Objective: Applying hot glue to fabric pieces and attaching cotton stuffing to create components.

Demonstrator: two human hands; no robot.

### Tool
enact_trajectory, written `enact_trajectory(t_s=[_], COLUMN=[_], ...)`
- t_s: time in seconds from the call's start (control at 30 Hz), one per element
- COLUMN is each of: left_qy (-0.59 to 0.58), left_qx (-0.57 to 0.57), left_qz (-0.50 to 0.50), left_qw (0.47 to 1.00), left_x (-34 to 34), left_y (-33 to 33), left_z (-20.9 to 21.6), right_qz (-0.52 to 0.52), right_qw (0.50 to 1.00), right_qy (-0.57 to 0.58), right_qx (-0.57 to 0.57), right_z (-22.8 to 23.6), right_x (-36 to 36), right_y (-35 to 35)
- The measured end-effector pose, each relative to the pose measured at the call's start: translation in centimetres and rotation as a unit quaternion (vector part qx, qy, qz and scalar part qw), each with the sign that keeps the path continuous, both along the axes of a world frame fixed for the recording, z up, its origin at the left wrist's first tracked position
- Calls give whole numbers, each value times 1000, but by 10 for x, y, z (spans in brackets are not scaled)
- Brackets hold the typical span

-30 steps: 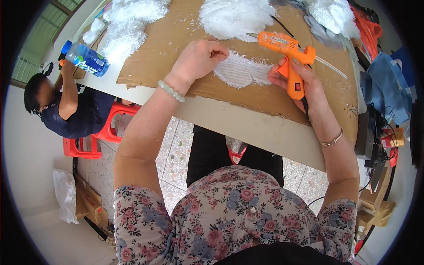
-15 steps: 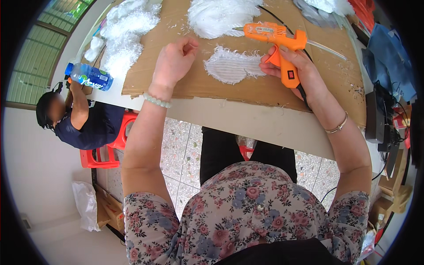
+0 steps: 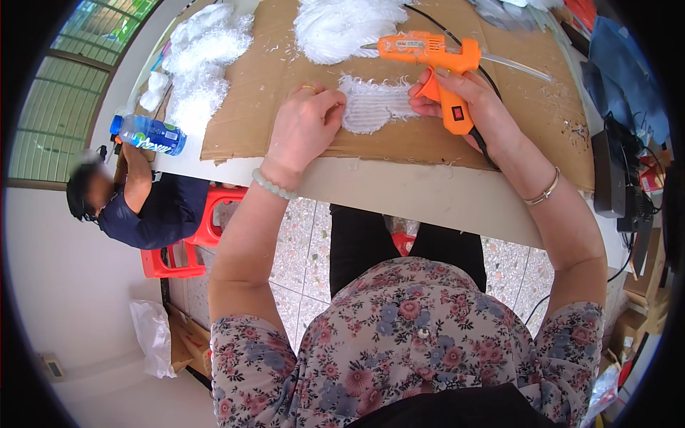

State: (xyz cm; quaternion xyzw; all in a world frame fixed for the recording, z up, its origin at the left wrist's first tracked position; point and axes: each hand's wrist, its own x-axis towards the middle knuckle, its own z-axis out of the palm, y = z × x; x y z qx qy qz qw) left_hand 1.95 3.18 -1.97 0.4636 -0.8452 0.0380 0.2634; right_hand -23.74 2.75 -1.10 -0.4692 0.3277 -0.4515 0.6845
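An orange hot glue gun (image 3: pixel 453 89) is gripped in my right hand (image 3: pixel 485 107), its nozzle aimed left and a clear glue stick jutting from its back. The fingertips of that hand also meet the right edge of a white ribbed, frayed piece of fabric (image 3: pixel 377 105). My left hand (image 3: pixel 305 127) is closed at the fabric's left edge, thumb and fingers pinched there; the exact grip is partly hidden. The fabric lies on a brown cardboard sheet (image 3: pixel 257 121). Just beyond it sits a pile of white frayed fabric (image 3: pixel 346 28).
White fluffy material (image 3: pixel 203 68) heaps at the far left, near a blue-capped bottle (image 3: pixel 153 135). Another person (image 3: pixel 153 203) sits at the left on a red stool (image 3: pixel 214 221). A black cord (image 3: pixel 489 153) trails from the glue gun. Blue cloth (image 3: pixel 628 78) lies at the right.
My left hand has come right and nearer to me, down to the fabric's left edge. The fabric's left side has shifted and its outline changed. My right hand keeps the glue gun, slightly farther left.
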Motion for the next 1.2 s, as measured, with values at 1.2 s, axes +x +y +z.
enact_trajectory(t_s=[1.2], left_qy=[132], left_qx=[58], left_qz=[-1], left_qw=[990], left_x=[4], left_y=[25], left_z=[13], right_qz=[127], right_qw=[981], right_qy=[80], right_qx=[-122], right_z=[21], right_x=[-37], right_y=[-13])
